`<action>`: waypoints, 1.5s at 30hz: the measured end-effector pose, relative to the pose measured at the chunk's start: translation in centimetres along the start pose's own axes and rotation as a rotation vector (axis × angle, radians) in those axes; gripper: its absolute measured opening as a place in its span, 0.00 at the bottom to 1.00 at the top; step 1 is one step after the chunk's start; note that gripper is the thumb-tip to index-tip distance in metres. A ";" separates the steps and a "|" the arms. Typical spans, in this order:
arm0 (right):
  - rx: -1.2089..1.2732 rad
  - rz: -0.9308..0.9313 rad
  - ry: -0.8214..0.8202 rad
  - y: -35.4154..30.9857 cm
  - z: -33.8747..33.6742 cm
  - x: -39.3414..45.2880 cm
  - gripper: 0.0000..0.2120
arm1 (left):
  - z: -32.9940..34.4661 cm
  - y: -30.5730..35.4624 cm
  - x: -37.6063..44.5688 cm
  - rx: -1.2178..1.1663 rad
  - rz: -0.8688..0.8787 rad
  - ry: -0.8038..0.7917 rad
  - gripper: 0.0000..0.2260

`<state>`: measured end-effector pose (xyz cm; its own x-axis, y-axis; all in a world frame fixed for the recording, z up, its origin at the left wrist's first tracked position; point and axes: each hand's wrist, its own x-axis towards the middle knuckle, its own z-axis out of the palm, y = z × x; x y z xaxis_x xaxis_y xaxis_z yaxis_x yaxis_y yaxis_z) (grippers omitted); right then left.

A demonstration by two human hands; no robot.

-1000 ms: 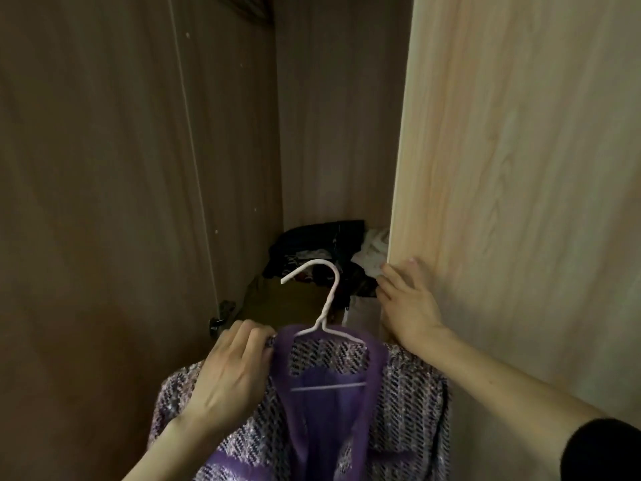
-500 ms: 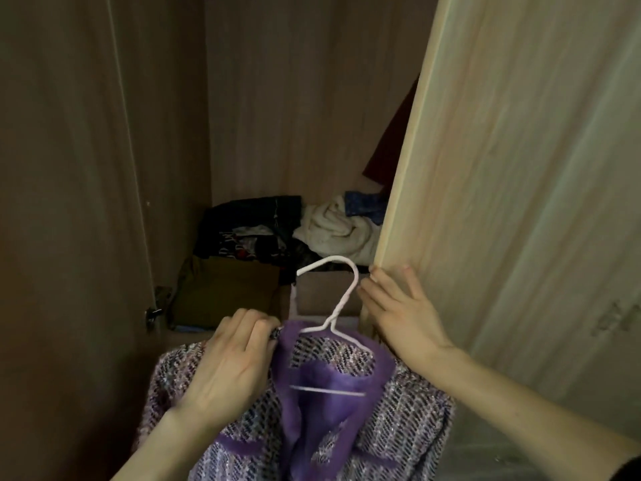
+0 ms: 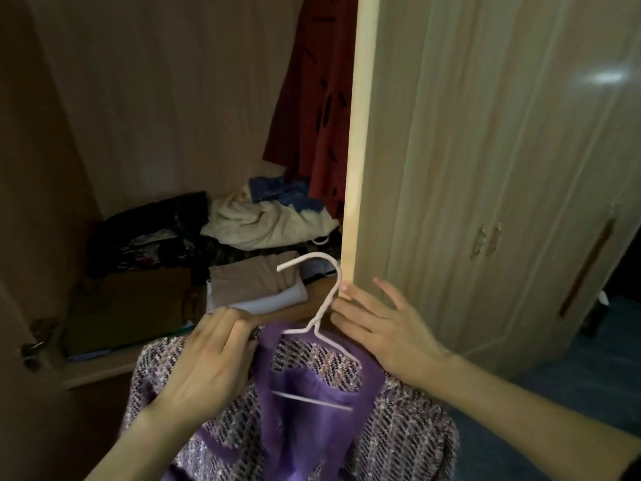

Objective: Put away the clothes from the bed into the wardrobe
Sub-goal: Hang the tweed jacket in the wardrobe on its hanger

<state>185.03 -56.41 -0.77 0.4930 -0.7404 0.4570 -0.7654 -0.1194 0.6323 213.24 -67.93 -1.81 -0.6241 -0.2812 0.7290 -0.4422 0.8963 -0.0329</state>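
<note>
We stand before the open wardrobe (image 3: 180, 98) and hold a purple tweed jacket (image 3: 399, 435) in front of us, low in the view and outside the compartment, hung on a white wire hanger (image 3: 321, 307) whose hook points up and to the left, just beside the edge of the wardrobe door (image 3: 359, 168). Our left hand (image 3: 211, 362) grips the jacket at its left shoulder beside the collar, fingers curled over the fabric and clamped on it. Our right hand (image 3: 385, 331) lies with its fingers spread and fairly straight, the fingertips (image 3: 345, 288) touching the lower edge of the door while the palm rests over the jacket's right shoulder; we cannot tell whether the thumb pinches anything beneath it. The purple lining shows in the jacket's open neck, with the hanger's bar crossing it. Inside the wardrobe a red garment with dark marks (image 3: 312, 109) hangs at the right, partly hidden behind the door. On the wardrobe floor lies a heap of clothes: a cream bundle (image 3: 267, 223) with a blue patterned piece (image 3: 281, 192) on top, dark clothes (image 3: 149, 234) to the left, and a folded brown piece on a white one (image 3: 255, 284) nearer to us. A brown cardboard box (image 3: 128, 307) sits at the lower left. To the right are closed pale wardrobe doors with small handles (image 3: 487, 241), and blue floor (image 3: 589, 376) beyond
</note>
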 end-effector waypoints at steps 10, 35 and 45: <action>0.094 0.275 0.008 3.8 -4.0 -13.5 0.18 | 3.5 11.1 4.2 -0.114 0.090 -0.046 0.09; 0.469 0.611 -0.347 10.8 -8.7 -22.6 0.32 | 6.1 23.2 8.1 -0.137 0.129 -0.011 0.10; 1.085 0.690 -0.189 7.6 -10.0 -20.4 0.18 | 3.6 18.7 6.5 0.011 -0.009 0.044 0.11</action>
<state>173.27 -35.60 0.98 -0.1318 -0.9340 0.3321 -0.8223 -0.0841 -0.5628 198.62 -54.27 -0.19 -0.5913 -0.2735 0.7587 -0.4545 0.8901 -0.0334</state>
